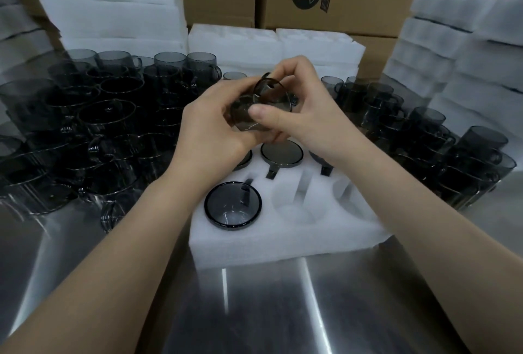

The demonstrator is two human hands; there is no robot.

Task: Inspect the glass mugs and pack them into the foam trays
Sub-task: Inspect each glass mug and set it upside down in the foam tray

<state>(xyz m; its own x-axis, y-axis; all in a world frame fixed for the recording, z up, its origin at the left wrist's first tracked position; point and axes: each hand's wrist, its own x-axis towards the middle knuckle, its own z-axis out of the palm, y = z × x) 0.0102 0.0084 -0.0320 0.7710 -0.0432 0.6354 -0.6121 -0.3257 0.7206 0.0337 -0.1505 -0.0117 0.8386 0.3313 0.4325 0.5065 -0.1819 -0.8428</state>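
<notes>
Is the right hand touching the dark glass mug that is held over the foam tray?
Touching. In the head view the right hand pinches the mug: its thumb lies on the side wall and its fingers curl over the rim.

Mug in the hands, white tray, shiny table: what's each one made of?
The mug looks like smoky grey glass, glossy: you can see through it and its rim glints. The tray looks like soft white foam, matte and grainy, with cut-out pockets. The table seems to be brushed metal, probably steel: it shows streaky reflections.
</notes>
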